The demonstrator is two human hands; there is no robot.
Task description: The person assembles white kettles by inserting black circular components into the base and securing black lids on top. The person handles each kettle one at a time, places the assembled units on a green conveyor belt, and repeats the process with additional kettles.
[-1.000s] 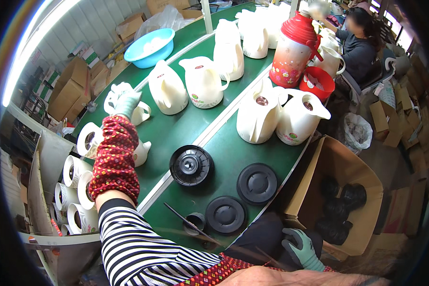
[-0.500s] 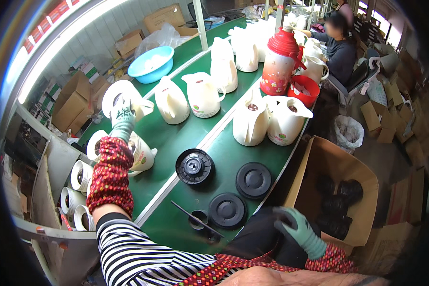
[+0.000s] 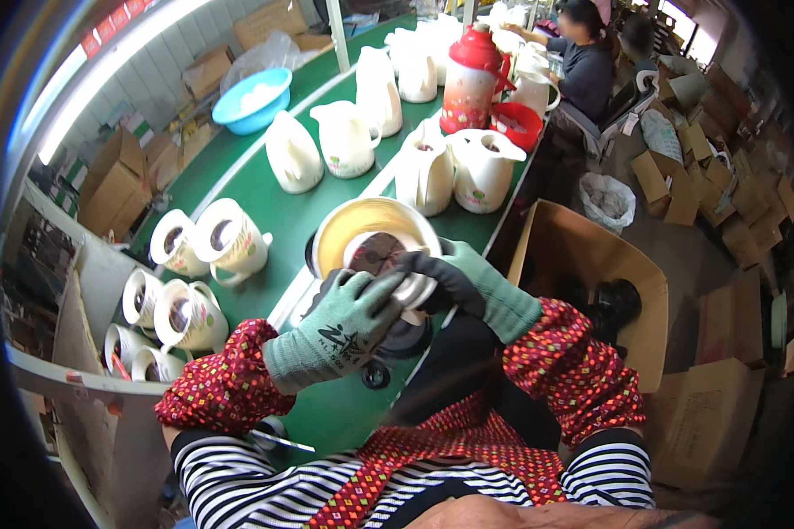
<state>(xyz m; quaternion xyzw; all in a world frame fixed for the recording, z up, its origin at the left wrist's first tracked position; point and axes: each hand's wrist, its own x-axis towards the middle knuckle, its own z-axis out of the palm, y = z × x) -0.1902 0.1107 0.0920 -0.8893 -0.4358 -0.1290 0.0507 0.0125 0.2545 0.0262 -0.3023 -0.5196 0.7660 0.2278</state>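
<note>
In front of me, over the table's near edge, is a cream thermos jug (image 3: 331,231), its wide open end turned up and a dark brown part inside. My left hand (image 3: 340,331), in a green glove with dark fingertips, is closed at the near side of that rim. My right hand (image 3: 476,286), gloved alike, is closed at its right side. A pale ring-like piece (image 3: 419,291) shows between the fingers; blur hides what it is. Beneath the hands a black round disc (image 3: 406,339) is partly covered. A small black ring (image 3: 375,375) lies nearer me.
Several open-ended jugs (image 3: 229,238) stand at left. More cream jugs (image 3: 344,141), a red thermos (image 3: 475,79), a red bowl (image 3: 516,125) and a blue basin (image 3: 251,101) are farther off. At right is a carton (image 3: 653,317) with black parts. Another person (image 3: 582,70) sits beyond.
My left hand has brought a jug from the left side to in front of me. My right hand has risen from near my lap to meet it. The view has shifted.
</note>
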